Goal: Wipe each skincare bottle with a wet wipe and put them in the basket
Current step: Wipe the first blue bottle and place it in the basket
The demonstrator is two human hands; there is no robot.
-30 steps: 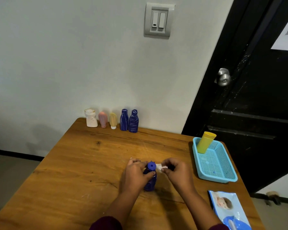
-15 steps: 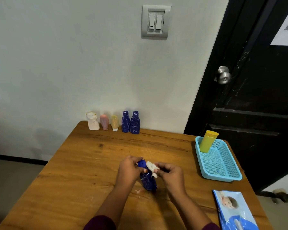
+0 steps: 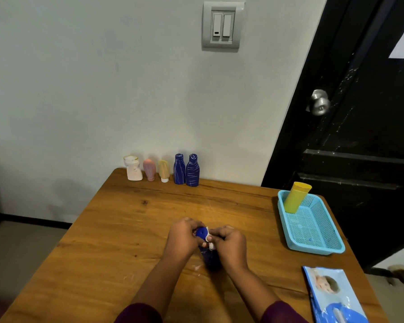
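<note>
Left hand (image 3: 184,238) grips blue bottle (image 3: 210,259), upright on desk (image 3: 126,229). Right hand (image 3: 231,245) pinches white wipe (image 3: 209,239) against bottle neck. Basket (image 3: 315,250) right of right hand, yellow bottle (image 3: 296,197) inside.

A single wide-angle camera rides on the person's head, just behind the worktop's (image 3: 107,229) near edge, facing forward and down. Nearest the lens, low in the middle, the left hand (image 3: 183,238) grips the blue bottle (image 3: 202,233) and the right hand (image 3: 231,244) pinches the wet wipe (image 3: 209,240). The worktop fills the lower half out to its far edge. The wall (image 3: 79,89), light switch (image 3: 222,26) and black door (image 3: 359,127) take the upper half, the door's edge slanting.
</note>
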